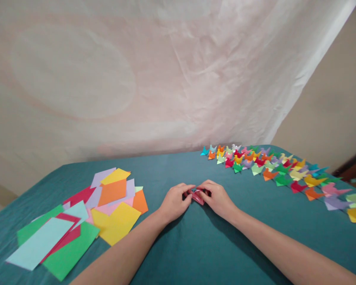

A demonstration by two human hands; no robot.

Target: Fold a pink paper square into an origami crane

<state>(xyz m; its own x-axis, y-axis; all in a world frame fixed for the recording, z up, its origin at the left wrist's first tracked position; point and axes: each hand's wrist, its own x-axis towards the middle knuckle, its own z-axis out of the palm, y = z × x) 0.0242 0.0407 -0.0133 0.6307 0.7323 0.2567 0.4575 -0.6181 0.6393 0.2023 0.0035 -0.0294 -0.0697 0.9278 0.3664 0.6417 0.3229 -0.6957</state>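
Observation:
A small pink folded paper [198,197] is pinched between my two hands, just above the middle of the table. My left hand [177,201] grips its left side with thumb and fingers pressed together. On the other side, my right hand [217,198] pinches the paper's right edge. The fingers cover much of the paper, so its exact folded shape is partly hidden.
Loose coloured paper sheets [116,225] lie in an overlapping pile on the left. Rows of folded paper birds [268,174] in many colours stand at the right. A teal cloth [178,253] covers the table, and a pale hanging sheet [166,79] rises behind it.

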